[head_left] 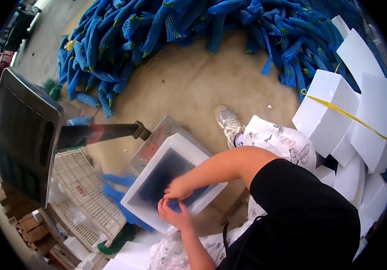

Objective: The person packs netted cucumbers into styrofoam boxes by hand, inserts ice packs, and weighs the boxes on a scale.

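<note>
A white foam box (132,202) stands tilted in view on a worn scale platform (168,123); dark blue material (155,173) lies inside it. My right hand (180,188) reaches over the box, its fingers closed and pointing down into it. Close beside it, my left hand (176,218) curls its thumb and fingers at the near part of the box, with blue showing between them. The two hands' fingertips almost meet. What the fingers pinch is too small and blurred to name.
Long items in blue mesh sleeves (171,27), some with green ends, are heaped along the back. A scale display (24,135) on a pole (96,134) rises at left, near a cream plastic crate (83,189). White foam boxes (326,103), one with yellow strapping, are stacked at right.
</note>
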A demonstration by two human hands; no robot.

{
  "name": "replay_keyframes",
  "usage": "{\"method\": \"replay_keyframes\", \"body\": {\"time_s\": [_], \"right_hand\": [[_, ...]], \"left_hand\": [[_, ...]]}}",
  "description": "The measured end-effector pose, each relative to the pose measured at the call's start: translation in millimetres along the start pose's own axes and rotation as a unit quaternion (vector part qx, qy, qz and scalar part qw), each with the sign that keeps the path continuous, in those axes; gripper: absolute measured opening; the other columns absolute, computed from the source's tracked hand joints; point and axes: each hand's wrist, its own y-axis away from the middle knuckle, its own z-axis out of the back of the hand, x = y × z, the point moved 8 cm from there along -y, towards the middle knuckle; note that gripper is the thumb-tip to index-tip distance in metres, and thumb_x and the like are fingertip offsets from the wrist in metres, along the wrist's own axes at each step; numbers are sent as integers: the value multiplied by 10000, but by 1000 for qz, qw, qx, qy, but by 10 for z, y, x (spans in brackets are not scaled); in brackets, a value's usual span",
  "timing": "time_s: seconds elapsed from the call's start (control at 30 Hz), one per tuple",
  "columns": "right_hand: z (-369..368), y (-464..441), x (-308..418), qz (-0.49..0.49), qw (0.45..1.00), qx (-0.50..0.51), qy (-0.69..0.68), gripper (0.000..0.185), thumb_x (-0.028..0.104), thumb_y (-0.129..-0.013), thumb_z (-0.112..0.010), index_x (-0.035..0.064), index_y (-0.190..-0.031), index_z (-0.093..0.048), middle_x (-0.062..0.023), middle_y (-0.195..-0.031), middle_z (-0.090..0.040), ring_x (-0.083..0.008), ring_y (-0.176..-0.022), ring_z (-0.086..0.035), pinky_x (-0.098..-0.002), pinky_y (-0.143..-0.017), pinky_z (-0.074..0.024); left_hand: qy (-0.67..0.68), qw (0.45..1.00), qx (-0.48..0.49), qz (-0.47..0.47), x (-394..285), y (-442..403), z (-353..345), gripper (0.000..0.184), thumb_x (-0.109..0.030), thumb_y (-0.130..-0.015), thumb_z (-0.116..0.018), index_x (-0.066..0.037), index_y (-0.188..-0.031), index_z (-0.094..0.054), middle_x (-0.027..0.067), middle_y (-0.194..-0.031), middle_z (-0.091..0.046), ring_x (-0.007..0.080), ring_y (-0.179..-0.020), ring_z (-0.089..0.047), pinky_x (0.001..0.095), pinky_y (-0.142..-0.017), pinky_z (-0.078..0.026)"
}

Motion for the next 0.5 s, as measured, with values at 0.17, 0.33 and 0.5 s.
{"method": "replay_keyframes", "body": {"time_s": [0.17, 0.33, 0.5], "right_hand": [[-33, 89, 107, -139, 955, 69, 252, 408, 275, -799, -591, 97, -1158, -513, -119, -1038, -624, -283, -912, -639, -548, -693, -484], [-92, 228, -199, -119, 991, 14, -54, 437, 304, -706, -696, 78, -1058, -572, -102, -856, -648, -285, -783, -646, -443, -659, -460], [117, 436, 24, -129, 937, -75, 315, 259, 264, -782, -615, 55, -924, -668, -130, -971, -588, -295, -881, -560, -434, -698, -440]], "left_hand": [[37, 986, 164, 9, 290, -133, -253, 600, -223, -684, -744, -67, -1205, -490, 150, -1272, -513, 325, -1217, -459, 550, -1119, -133], [-34, 950, 301, -71, 318, -340, -270, 667, -258, -645, -787, -112, -1235, -511, 115, -1165, -585, 341, -1125, -504, 485, -1057, -280], [-81, 920, 363, -124, 457, -392, -537, 607, -332, -691, -751, -138, -1224, -537, 126, -1159, -590, 340, -1086, -525, 436, -942, -376]]}}
